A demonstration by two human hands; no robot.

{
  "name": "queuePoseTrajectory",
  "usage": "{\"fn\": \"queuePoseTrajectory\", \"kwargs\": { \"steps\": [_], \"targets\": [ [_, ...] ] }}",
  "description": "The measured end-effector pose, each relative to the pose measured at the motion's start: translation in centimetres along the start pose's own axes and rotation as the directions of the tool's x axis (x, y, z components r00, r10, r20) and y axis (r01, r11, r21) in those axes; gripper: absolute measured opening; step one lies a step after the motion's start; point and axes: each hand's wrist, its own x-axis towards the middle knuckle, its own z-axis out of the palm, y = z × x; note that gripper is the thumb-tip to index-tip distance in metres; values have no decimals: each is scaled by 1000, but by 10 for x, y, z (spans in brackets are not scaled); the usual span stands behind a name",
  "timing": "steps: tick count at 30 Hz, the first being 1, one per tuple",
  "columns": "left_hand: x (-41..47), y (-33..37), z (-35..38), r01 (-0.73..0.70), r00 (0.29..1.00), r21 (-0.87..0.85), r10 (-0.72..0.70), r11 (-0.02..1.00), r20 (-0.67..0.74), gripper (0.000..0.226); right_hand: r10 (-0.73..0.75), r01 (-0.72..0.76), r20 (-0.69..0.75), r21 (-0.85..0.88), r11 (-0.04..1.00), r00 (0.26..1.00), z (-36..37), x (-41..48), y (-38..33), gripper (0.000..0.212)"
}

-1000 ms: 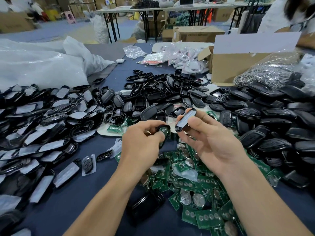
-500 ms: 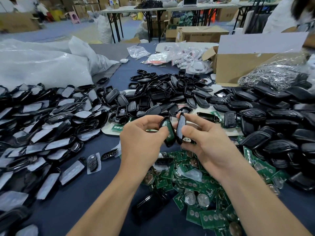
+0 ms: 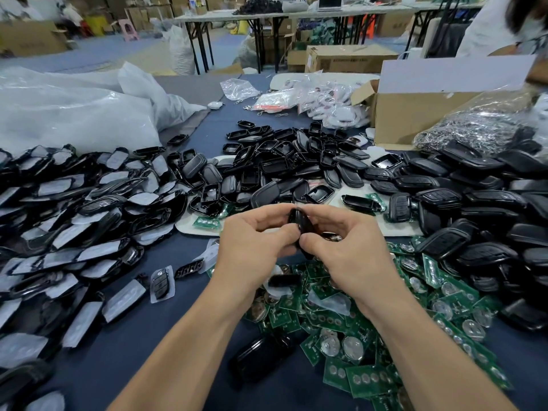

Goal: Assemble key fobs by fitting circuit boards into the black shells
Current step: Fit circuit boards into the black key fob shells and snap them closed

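Observation:
Both hands meet over the middle of the table around one black key fob [image 3: 303,223], its two shell halves pressed together and standing on edge. My left hand [image 3: 252,244] grips its left side with thumb and fingers curled. My right hand [image 3: 341,247] pinches the right side, thumb at the lower edge. The circuit board inside is hidden. Loose green circuit boards [image 3: 370,336] with round coin cells lie heaped below my hands. Empty black shells [image 3: 281,161] are piled behind them.
Film-covered shell parts [image 3: 74,218] cover the left of the blue table [image 3: 148,351]. Finished black fobs [image 3: 474,218] are stacked at right. A cardboard box [image 3: 415,114], plastic bags [image 3: 74,114] and a bag of metal rings [image 3: 480,126] stand behind. One black shell [image 3: 261,357] lies between my forearms.
The two shell halves, held apart a second ago with the green board showing in the left one, have been brought together into one closed fob between both hands.

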Motion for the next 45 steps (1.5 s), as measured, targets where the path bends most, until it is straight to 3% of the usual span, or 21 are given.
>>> {"fn": "queuePoseTrajectory", "kwargs": {
  "steps": [6, 12, 15, 23, 35, 39, 45],
  "targets": [
    [1, -1, -6, 55, 991, -96, -42, 994, 126, 36, -28, 22, -36, -143, 989, 999, -1, -1, -2, 41],
    [2, -3, -8, 34, 991, -71, -24, 997, 134, 43, -43, 36, -34, -190, 981, 998, -1, -3, -2, 41],
    [2, -4, -10, 5, 991, -43, 0, 999, 130, 50, -54, 48, -30, -181, 982, 998, -2, -3, -1, 41],
    [3, 3, -12, -138, 986, 11, 136, 990, 99, 41, -63, 64, 9, -119, 991, 998, -3, -1, 1, 41],
    [1, 4, -15, -182, 976, 27, 178, 983, 127, 41, -106, 106, 7, -95, 990, 994, 0, -5, 1, 47],
    [-1, 5, -14, -167, 979, 38, 161, 985, 121, 36, -113, 110, -4, -204, 973, 994, 4, -7, -1, 45],
    [-2, 5, -5, -135, 990, 22, 136, 991, -40, 25, -268, 223, -57, -403, 888, 962, 17, -16, -5, 50]
  ]
}}
